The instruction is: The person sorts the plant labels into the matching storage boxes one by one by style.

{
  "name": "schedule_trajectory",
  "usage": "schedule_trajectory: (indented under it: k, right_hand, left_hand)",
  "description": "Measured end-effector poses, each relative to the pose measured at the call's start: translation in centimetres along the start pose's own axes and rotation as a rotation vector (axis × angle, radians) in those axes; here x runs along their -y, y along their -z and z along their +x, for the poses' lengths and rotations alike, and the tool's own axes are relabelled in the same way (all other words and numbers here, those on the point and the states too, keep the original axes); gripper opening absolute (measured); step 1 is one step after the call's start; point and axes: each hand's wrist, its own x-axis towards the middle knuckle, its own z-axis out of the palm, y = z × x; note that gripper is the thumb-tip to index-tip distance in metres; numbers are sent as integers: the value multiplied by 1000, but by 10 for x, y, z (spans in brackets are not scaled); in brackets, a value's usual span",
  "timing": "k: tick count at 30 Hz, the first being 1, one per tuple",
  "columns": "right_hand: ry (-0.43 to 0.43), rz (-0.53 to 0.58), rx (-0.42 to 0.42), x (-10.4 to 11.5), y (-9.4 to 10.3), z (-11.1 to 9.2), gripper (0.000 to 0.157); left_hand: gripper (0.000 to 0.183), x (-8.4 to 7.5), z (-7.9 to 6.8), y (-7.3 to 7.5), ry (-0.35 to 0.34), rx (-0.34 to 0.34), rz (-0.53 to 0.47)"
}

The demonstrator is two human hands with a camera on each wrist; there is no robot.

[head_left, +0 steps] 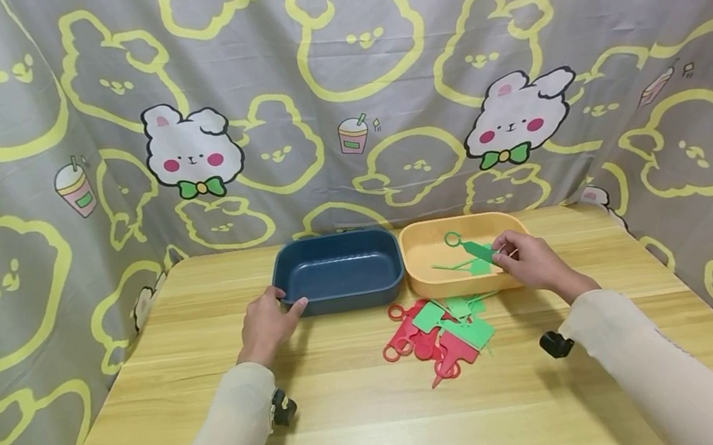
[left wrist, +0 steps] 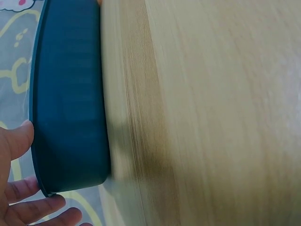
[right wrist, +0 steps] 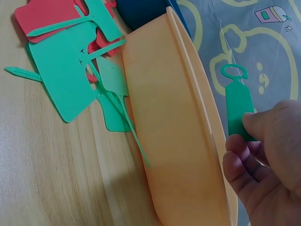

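My right hand [head_left: 525,259] pinches a green plant label [right wrist: 238,106] between thumb and fingers, its open ring at the far end. It is held above the orange-yellow bin [head_left: 465,286], in which other green labels [head_left: 479,265] lie. My left hand [head_left: 266,325] rests at the near left corner of the dark blue bin [head_left: 344,302], thumb and fingers touching its rim either side of the corner, the fingers fairly straight. No labels show inside the blue bin. In front of the bins lies a mixed pile of red labels [head_left: 456,347] and green labels [right wrist: 66,70], some with rings and some with pointed stems.
The two bins stand side by side at the back of the wooden table [head_left: 376,437]. Behind them hangs a grey patterned curtain [head_left: 274,56]. One thin green stem in the pile leans near the front wall of the orange-yellow bin.
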Motion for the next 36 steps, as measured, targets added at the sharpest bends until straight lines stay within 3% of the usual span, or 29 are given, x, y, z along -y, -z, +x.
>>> schedule_trajectory:
  k: [14,36]
  right_hand:
    - [-32,17,-30,-4,-1,-3,15]
    - [123,35,-11,9,-36,-12,5]
  left_hand:
    - [56,0,0,-1,-4,-1,-11]
    - [57,0,1,0,3,5,-5]
